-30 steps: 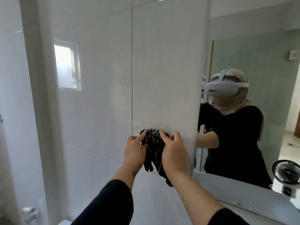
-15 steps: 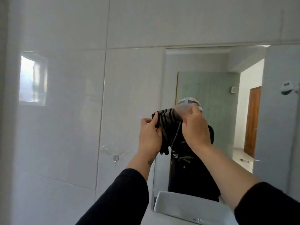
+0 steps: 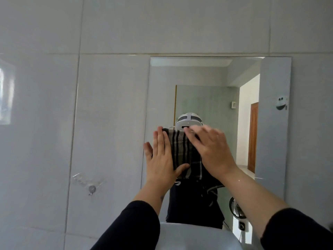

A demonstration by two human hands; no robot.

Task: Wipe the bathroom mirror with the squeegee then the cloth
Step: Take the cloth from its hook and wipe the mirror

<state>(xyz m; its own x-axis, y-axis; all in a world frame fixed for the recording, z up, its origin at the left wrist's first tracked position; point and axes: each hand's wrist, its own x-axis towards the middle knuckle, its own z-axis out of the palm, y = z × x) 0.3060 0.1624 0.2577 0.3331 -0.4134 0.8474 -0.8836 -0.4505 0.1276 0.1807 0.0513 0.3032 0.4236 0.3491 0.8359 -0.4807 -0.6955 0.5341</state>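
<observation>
Cloth (image 3: 182, 150): soft, limp, light; pressed flat on mirror (image 3: 207, 98) by both open palms, left hand (image 3: 162, 159), right hand (image 3: 210, 150). No pinch grip. Hold via palm pressure at centre.

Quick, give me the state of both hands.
Left hand: open, flat on the striped cloth.
Right hand: open, pressing the same cloth.
</observation>
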